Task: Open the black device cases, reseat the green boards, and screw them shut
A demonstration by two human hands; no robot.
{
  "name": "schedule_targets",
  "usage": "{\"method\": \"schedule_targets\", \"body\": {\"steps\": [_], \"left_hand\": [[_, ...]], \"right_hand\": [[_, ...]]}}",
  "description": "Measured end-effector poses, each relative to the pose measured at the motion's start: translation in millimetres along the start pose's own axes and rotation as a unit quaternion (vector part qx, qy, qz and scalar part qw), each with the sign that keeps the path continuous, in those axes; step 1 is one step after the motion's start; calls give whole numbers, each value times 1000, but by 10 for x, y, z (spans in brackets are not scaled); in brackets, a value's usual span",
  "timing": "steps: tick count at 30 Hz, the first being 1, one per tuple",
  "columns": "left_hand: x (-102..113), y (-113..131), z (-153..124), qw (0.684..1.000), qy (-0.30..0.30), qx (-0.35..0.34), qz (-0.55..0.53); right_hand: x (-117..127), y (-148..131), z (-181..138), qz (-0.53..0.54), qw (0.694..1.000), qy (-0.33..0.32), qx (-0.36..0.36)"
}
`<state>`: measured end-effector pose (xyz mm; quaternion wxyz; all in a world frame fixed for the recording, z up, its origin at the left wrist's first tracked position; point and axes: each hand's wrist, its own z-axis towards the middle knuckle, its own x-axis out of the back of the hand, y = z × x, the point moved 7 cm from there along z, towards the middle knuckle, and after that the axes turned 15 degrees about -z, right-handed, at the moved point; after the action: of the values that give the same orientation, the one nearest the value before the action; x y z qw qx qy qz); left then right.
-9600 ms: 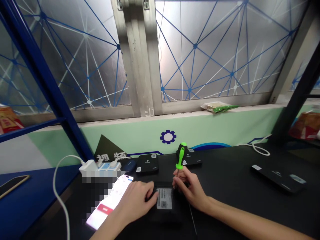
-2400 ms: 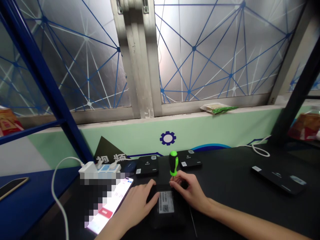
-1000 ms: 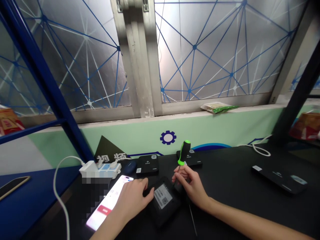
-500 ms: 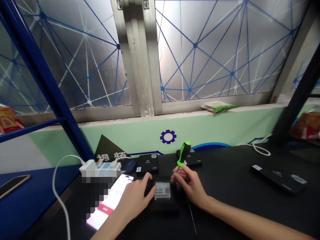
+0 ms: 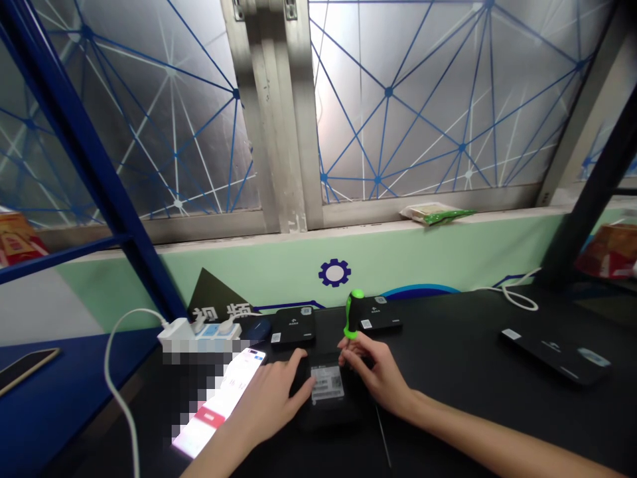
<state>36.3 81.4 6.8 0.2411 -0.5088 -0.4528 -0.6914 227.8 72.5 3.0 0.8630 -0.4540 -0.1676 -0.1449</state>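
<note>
So this is a black worktop point(image 5: 462, 352) pushed up against a pale green wall point(image 5: 279, 272) with a blue gear point(image 5: 334, 273) printed on it, and above that some frosted windows point(image 5: 408, 133) covered in blue and white line art. A green-and-white packet point(image 5: 435, 214) sits on the sill, over to the right.

Main action is near the middle. There's a black box point(image 5: 328, 413) lying flat with a white label point(image 5: 327, 383) facing up. The left hand point(image 5: 273, 395) is on its left side, thumb by the label and index finger stretched to the far left corner — that grip is spread pretty wide, and I can't tell whether the hidden fingers are clamping anything.

The right hand point(image 5: 375, 368) has a closed pinch grip on a screwdriver point(image 5: 352, 317), just below the green collar, at the box's far right corner. The black-and-green handle stands almost upright. The tip's hidden by fingers, so I can't say if it touches the box.

Around that: a lit phone point(image 5: 213, 398), partly pixelated, just left of the left hand, with a white power strip point(image 5: 213, 333) beyond it. Two similar boxes point(image 5: 293, 325) sit along the far edge — the right one partly behind the screwdriver handle — and another dark box point(image 5: 552, 355) lies well off to the right.
</note>
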Motion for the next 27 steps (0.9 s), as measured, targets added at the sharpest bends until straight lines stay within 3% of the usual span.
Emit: {"method": "schedule_targets", "body": {"steps": [19,27], "left_hand": [[-39,-15,-8,1000,5,1,-6],[-31,-1,5,1000,-4,4,-9]], "right_hand": [[8,-110,-31,-38,998,-16,57],[-15,-43,-23,-40,999,-9,33]]}}
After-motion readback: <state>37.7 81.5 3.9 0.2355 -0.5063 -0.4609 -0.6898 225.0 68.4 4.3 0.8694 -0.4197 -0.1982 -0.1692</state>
